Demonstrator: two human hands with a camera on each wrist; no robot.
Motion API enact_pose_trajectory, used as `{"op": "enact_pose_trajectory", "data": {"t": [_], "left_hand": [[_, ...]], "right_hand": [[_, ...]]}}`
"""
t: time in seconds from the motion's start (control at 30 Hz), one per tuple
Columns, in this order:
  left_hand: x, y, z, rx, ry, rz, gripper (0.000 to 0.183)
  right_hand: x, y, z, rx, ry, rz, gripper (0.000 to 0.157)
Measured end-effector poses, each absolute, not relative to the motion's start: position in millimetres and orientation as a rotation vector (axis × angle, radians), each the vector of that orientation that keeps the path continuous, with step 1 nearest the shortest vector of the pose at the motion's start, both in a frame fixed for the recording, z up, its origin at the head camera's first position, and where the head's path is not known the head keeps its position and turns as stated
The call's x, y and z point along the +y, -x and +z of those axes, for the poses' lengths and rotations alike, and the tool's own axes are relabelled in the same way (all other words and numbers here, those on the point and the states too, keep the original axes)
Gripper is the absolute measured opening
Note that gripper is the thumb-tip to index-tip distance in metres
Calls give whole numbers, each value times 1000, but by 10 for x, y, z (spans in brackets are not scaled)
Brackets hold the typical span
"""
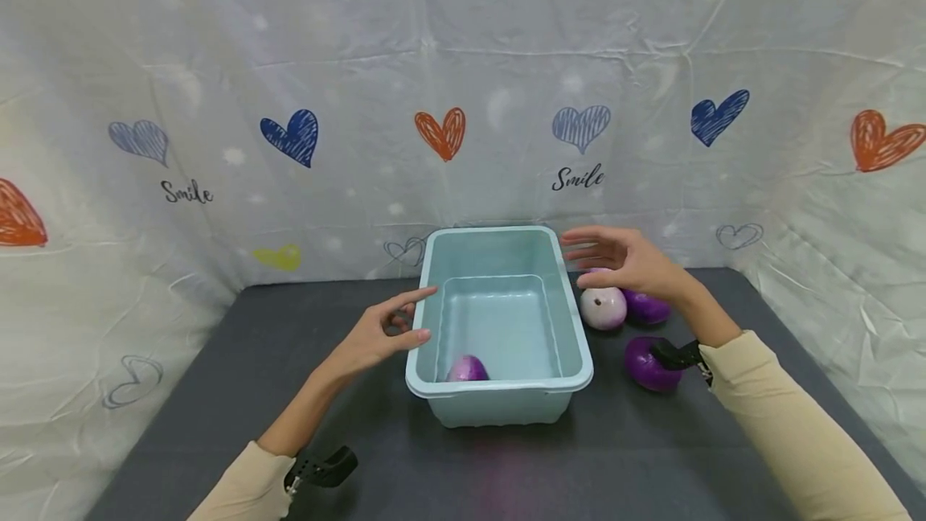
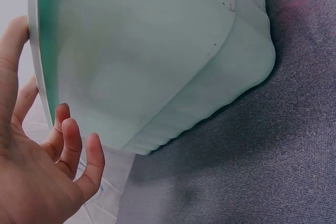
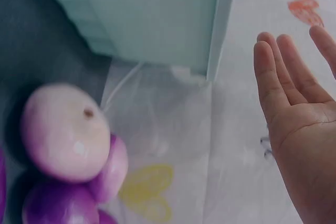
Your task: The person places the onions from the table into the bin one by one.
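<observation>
A light blue-green plastic tub [image 1: 499,384] stands on the dark table, with one purple, onion-like vegetable [image 1: 468,369] inside at its near end. At the tub's left rim is my left hand [image 1: 383,332]; its fingertips touch or nearly touch the edge, the other fingers loosely bent. Beside the right rim my right hand [image 1: 625,264] hovers with fingers extended and nothing in it. Below that hand lie a white-and-purple onion-like vegetable [image 3: 65,132] and a darker purple one [image 1: 649,308]. Another purple one [image 1: 647,367] sits nearer, partly behind the wrist strap.
A pale sheet [image 1: 499,79] printed with hearts hangs behind the table and along both sides. The tub's far end stands close to it. Dark cloth [image 1: 239,392] covers the table.
</observation>
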State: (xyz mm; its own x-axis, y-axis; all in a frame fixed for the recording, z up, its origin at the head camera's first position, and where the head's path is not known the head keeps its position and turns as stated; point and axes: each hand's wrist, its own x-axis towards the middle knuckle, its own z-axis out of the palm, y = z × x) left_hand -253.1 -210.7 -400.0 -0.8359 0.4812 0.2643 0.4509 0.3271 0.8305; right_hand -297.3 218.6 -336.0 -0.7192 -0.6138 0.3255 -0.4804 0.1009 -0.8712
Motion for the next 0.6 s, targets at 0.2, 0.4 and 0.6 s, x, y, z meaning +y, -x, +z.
{"op": "enact_pose_trajectory", "data": {"t": [0.2, 0.4, 0.6], "left_hand": [[-2121, 2539, -4004, 2541, -906, 1570, 59], [-2132, 2532, -3996, 2530, -914, 1585, 59], [-2120, 2539, -4005, 2522, -899, 1575, 59]], "right_hand": [[2455, 2915, -3406, 2333, 1050, -1655, 61], [2696, 2840, -3516, 2375, 1036, -1644, 58], [2915, 2686, -3710, 2396, 1004, -1647, 55]]}}
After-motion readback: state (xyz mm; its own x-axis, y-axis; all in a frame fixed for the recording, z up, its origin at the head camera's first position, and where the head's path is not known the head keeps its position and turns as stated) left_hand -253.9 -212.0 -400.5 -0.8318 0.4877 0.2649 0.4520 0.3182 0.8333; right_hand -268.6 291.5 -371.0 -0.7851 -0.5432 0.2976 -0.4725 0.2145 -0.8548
